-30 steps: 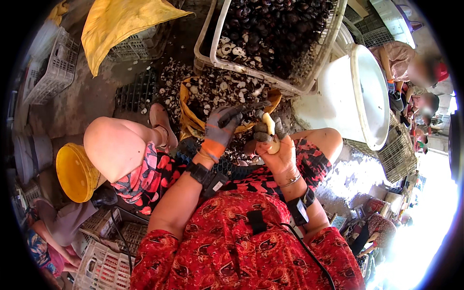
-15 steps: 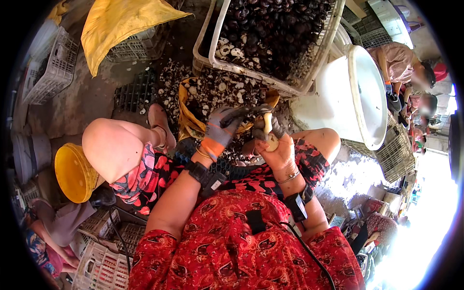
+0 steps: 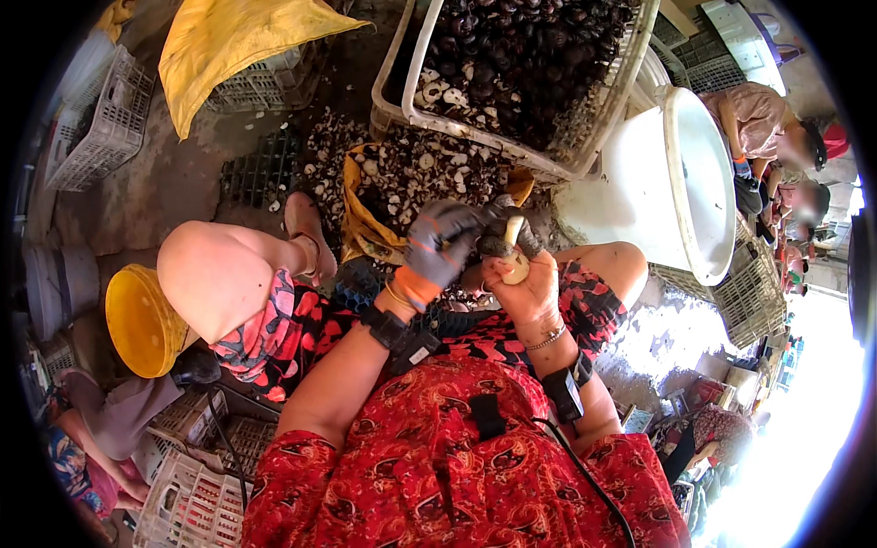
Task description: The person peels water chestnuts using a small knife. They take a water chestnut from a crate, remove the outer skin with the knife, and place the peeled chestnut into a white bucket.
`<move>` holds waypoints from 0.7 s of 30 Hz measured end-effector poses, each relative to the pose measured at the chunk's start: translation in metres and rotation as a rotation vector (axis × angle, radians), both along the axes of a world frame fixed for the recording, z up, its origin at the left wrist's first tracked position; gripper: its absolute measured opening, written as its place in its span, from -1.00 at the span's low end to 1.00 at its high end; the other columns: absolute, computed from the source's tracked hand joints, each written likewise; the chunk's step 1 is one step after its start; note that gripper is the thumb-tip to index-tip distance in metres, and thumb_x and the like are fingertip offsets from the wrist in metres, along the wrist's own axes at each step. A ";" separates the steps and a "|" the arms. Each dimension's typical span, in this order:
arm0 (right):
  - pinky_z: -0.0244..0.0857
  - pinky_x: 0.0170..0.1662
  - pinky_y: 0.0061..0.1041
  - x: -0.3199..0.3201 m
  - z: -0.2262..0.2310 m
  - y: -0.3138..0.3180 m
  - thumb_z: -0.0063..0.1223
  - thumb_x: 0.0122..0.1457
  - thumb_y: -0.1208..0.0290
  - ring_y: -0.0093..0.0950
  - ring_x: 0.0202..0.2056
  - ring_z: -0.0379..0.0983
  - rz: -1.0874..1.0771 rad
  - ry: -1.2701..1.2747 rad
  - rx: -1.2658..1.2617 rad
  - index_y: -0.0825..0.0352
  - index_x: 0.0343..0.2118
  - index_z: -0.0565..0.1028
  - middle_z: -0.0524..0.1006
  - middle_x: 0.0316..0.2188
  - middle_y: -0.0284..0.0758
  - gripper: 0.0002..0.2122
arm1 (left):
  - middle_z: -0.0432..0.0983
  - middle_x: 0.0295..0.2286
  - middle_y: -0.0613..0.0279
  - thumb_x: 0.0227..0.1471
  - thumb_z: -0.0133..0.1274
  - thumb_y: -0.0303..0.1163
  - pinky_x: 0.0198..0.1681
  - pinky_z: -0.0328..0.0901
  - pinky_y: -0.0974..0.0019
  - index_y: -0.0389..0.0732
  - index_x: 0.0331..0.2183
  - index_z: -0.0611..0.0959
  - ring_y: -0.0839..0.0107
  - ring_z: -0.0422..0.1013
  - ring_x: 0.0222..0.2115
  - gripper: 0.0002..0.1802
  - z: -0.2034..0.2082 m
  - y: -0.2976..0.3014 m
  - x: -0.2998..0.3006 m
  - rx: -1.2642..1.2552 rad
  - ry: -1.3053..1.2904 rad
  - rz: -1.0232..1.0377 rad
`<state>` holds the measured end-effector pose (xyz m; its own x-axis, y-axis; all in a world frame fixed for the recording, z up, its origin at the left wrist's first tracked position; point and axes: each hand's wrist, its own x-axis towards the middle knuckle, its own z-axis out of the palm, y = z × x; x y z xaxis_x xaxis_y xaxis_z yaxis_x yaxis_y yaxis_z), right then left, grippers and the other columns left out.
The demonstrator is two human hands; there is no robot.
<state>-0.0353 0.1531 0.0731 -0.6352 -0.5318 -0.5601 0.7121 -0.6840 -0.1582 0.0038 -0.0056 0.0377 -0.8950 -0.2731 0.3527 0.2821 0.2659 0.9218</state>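
Observation:
My left hand [image 3: 440, 239] wears a grey glove with an orange cuff. Its fingers are curled and meet my right hand over my lap; anything inside them is hidden. Bare-palmed, with dark covers on some fingers, my right hand [image 3: 530, 279] is closed round a pale stick-like handle [image 3: 514, 230]. A rounded pale piece [image 3: 514, 268] shows under the handle against the palm; I cannot tell if the two are one thing. Below the hands, a yellow sack [image 3: 358, 196] lies open among dark and white peelings [image 3: 425, 164].
Ahead stands a white crate [image 3: 498, 137] heaped with dark round corms, some whitish pieces among them. A large white tub [image 3: 681, 183] tips at its right. On the left are a yellow bucket [image 3: 137, 320], a yellow sheet [image 3: 237, 46] and a grey crate [image 3: 110, 123]. People work at right and lower left.
My left hand has shifted right and turned, its fingers now closer to my right hand. The right hand keeps its hold, nearly in place. The whole view has moved slightly.

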 end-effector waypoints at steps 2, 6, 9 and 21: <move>0.22 -0.50 -0.60 -0.001 -0.003 0.000 -0.13 0.16 0.41 -0.50 -0.39 0.34 0.018 -0.035 -0.043 0.26 -0.16 0.39 0.45 -0.29 -0.31 -0.81 | 0.49 -0.34 0.17 -0.16 0.09 -0.58 -0.22 0.30 0.30 -0.21 -0.28 0.62 0.27 0.39 -0.27 -0.73 -0.016 -0.006 -0.004 0.221 -0.227 -0.041; 0.28 -0.47 -0.57 0.000 -0.012 0.010 -0.05 0.13 0.34 -0.44 -0.30 0.37 0.066 0.216 0.188 0.28 -0.16 0.36 0.43 -0.28 -0.29 -0.77 | 0.49 -0.34 0.14 -0.15 0.10 -0.55 -0.20 0.29 0.32 -0.24 -0.30 0.62 0.30 0.41 -0.31 -0.76 0.004 0.002 0.001 0.071 0.010 0.000; 0.34 -0.44 -0.55 0.008 -0.031 0.017 0.04 0.07 0.30 -0.38 -0.23 0.42 -0.039 0.553 0.440 0.26 -0.09 0.27 0.43 -0.21 -0.25 -0.64 | 0.49 -0.35 0.15 -0.14 0.08 -0.53 -0.21 0.27 0.28 -0.22 -0.32 0.64 0.26 0.40 -0.30 -0.77 -0.003 -0.004 -0.003 -0.045 -0.085 -0.025; 0.25 -0.46 -0.56 0.003 0.000 0.004 -0.05 0.12 0.32 -0.47 -0.39 0.32 0.012 0.003 0.034 0.27 -0.19 0.41 0.44 -0.34 -0.35 -0.77 | 0.50 -0.35 0.14 -0.12 0.07 -0.56 -0.20 0.31 0.35 -0.27 -0.29 0.61 0.31 0.40 -0.26 -0.77 -0.020 -0.007 0.002 0.162 -0.214 0.032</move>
<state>-0.0324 0.1569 0.0728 -0.6304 -0.5199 -0.5764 0.7197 -0.6697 -0.1831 0.0054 -0.0130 0.0177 -0.9345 -0.3398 0.1058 0.0701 0.1158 0.9908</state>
